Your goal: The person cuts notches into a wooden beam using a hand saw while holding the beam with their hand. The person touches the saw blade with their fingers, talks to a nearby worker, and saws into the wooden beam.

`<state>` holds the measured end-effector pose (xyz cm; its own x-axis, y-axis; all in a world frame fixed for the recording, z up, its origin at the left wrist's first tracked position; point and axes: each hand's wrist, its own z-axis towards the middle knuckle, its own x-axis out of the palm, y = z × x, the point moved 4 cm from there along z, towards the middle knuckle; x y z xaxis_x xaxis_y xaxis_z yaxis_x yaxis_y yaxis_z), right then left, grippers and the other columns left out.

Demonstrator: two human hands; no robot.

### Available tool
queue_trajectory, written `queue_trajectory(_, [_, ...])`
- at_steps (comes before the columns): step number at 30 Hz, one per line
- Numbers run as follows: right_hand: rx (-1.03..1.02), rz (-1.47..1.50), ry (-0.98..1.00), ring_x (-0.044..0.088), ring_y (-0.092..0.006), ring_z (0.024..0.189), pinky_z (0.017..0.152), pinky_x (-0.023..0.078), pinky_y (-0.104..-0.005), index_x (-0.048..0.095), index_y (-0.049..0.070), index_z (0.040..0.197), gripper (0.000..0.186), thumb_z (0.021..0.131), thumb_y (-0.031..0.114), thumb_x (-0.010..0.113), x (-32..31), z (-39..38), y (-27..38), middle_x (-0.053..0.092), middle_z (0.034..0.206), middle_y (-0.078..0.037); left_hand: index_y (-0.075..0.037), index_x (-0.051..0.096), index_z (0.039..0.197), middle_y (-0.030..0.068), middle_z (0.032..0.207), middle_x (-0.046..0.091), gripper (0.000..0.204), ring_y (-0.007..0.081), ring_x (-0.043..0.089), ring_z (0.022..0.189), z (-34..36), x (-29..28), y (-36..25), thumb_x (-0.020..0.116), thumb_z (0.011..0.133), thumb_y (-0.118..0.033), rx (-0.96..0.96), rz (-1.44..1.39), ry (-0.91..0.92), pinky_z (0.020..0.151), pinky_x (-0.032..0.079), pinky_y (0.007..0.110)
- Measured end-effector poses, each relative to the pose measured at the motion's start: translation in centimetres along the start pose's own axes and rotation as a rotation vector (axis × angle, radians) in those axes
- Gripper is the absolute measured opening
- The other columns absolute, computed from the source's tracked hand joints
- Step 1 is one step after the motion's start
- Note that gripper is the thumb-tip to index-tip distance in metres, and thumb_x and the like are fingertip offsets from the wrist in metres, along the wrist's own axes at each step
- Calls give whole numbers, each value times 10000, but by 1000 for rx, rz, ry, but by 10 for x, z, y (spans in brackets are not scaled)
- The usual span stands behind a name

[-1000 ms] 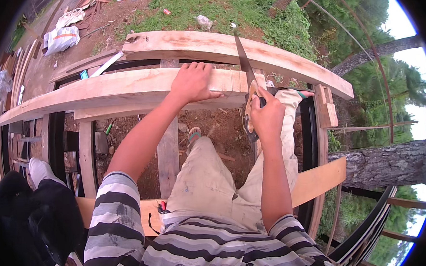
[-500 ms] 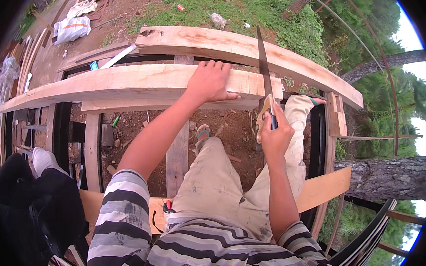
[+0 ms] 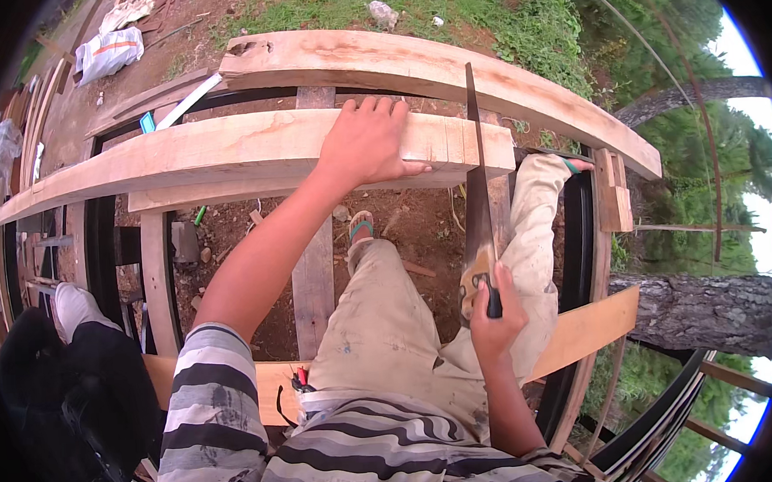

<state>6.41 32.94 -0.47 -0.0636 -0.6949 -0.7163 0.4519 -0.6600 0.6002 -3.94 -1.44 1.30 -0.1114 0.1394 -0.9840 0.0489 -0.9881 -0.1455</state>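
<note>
My left hand (image 3: 365,146) grips a thick, pale wooden beam (image 3: 215,149), its fingers over the top and the thumb along the near side. My right hand (image 3: 500,322) is closed around the handle of a handsaw (image 3: 478,214), low in front of my right leg. The dark, tapering blade points away from me and crosses the beam close to its right end. Thin lines show on the wood between my left hand and the blade. How deep the teeth sit in the wood cannot be made out.
Another thick beam (image 3: 333,56) lies just beyond. Below is a frame of planks and dark bars over bare soil. An orange-brown board (image 3: 596,326) passes beneath me. A person's dark-clothed legs (image 3: 79,388) are at the left; a tree trunk (image 3: 695,312) stands right.
My right hand has pulled the saw back toward me, so the handle sits lower and more blade shows this side of the beam. My left hand keeps its hold. The view has shifted slightly.
</note>
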Motion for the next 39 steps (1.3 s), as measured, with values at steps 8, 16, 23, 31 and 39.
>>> queue_trajectory(8, [-69,-84,-9,758,-468,1221,1029,619,-487,714,-73,1407,436,978,-10,760,25,33,27,765,1341,-282,0,629,1306,181,1292,720,992,367,675,1292,-1,7,11,763,816,-853,15,5,-82,1115,508,500])
queue_trajectory(16, [64,-12,36,778,-447,1213,1021,618,-472,740,-77,1379,434,946,-53,773,-23,-30,22,778,1296,-305,-6,651,1311,194,1286,731,1014,378,683,1282,0,2,6,759,802,-876,4,15,25,1081,540,512])
queue_trajectory(23, [10,-75,118,783,-449,1069,934,622,-507,759,-50,1327,367,983,72,724,12,150,58,786,1249,-270,-12,655,1313,191,1268,734,1040,387,703,1229,2,5,5,775,768,-889,25,12,19,1078,551,514])
queue_trajectory(31, [-44,26,-51,782,-444,1033,890,622,-514,756,-49,1326,354,990,57,725,28,111,35,786,1226,-225,-24,624,1333,177,1237,723,1044,369,686,1232,-4,5,0,798,754,-875,11,81,-12,1055,531,525])
queue_trajectory(39, [35,-110,154,791,-472,985,921,630,-535,817,-11,1266,336,968,136,764,3,171,63,792,1038,-320,-26,611,1346,197,1282,725,1045,388,693,1255,4,4,10,836,736,-843,41,56,50,1064,565,519])
